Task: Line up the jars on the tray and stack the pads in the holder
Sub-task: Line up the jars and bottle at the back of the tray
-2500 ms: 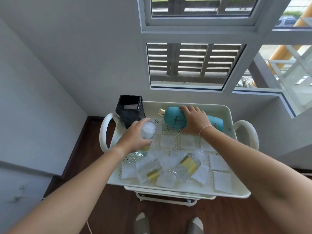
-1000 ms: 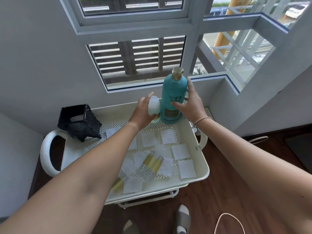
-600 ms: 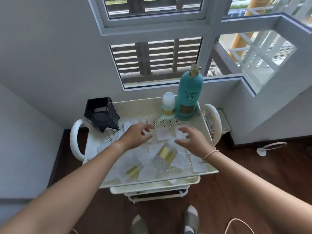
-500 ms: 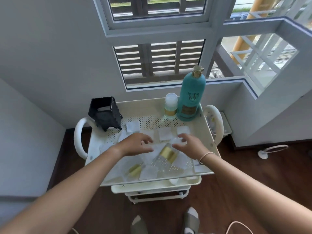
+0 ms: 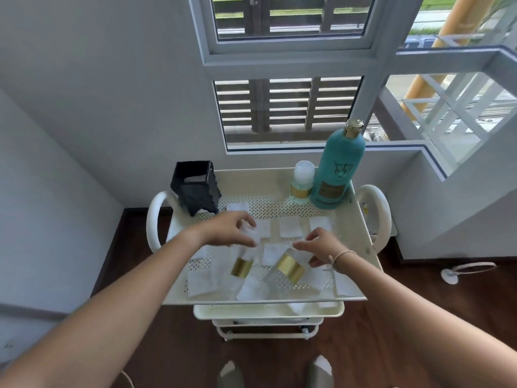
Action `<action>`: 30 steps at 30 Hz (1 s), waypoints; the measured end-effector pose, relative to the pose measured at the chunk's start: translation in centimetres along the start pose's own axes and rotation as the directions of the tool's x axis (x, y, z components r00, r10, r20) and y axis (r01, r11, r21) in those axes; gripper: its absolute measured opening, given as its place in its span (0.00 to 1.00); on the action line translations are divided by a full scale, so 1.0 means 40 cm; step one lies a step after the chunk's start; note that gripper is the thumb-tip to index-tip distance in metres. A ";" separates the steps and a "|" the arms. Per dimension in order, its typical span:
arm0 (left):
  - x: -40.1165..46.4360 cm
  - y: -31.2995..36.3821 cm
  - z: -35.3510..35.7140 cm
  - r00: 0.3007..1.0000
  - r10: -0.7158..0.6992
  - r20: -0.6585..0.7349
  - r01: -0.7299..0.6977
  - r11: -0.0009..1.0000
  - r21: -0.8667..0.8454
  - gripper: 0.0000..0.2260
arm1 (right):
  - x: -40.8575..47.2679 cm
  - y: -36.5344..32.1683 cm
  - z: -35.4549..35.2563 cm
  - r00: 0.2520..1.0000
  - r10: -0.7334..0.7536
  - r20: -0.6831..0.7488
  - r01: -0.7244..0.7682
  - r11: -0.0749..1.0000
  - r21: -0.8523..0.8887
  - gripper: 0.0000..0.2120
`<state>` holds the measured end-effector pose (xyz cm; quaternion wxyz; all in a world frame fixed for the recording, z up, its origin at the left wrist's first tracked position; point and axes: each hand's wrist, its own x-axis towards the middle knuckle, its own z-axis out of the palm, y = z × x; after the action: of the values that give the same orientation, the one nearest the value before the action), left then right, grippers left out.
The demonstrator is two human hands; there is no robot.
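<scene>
My left hand: just left of the frame's centre, palm down above the tray, fingers loosely curled with their tips on the cap end of a clear jar lying there; whether they have truly closed on it I cannot tell.
My right hand: just right of centre, thumb and fingers spread a little and curved round the top of a second lying jar, touching it; I cannot tell whether this is a firm hold.
Left jar: on its side under my left fingertips, gold band showing, body pointing toward the lower edge of the frame.
Right jar: on its side beside the first, wider gold band, its upper end under my right fingers.
Standing jar: upright at the tray's far right, white cap, touching or just beside the teal bottle.
Pads: white squares scattered flat over the perforated tray floor, several beneath and around the two lying jars.
Holder: black, open-topped, at the tray's far left corner, with something white visible inside it.
Tray: cream top shelf of a cart, centre of the frame.
</scene>
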<state>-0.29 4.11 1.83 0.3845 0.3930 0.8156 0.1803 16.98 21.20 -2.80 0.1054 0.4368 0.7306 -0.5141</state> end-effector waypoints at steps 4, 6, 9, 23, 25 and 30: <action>-0.004 0.034 -0.108 0.989 0.079 -0.122 -0.095 0.987 -0.128 0.20 | -0.020 -0.038 -0.020 0.993 -0.057 0.101 0.057 0.998 0.009 0.22; 0.007 0.051 -0.148 0.973 0.108 -0.202 -0.143 0.976 -0.165 0.22 | -0.031 -0.071 -0.037 0.979 -0.155 0.132 0.162 0.986 -0.048 0.24; 0.040 0.072 -0.179 0.950 0.127 -0.284 -0.171 0.976 -0.135 0.25 | -0.039 -0.130 -0.071 0.933 -0.352 0.072 0.358 0.894 -0.269 0.23; 0.193 0.059 -0.151 0.914 0.128 -0.384 -0.152 0.988 -0.033 0.27 | 0.104 -0.313 -0.077 0.722 -0.691 -0.047 0.554 0.617 -0.559 0.24; 0.204 0.056 -0.148 0.923 0.120 -0.366 -0.140 0.990 -0.027 0.27 | 0.116 -0.310 -0.066 0.714 -0.700 -0.022 0.549 0.579 -0.603 0.24; 0.229 0.048 -0.137 0.931 0.125 -0.342 -0.132 0.991 0.003 0.27 | 0.140 -0.300 -0.049 0.716 -0.698 0.003 0.522 0.533 -0.666 0.24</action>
<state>-7.16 12.48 2.03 0.2288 0.4045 0.8405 0.2787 5.25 24.76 2.62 -0.0426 0.1540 0.9702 -0.1822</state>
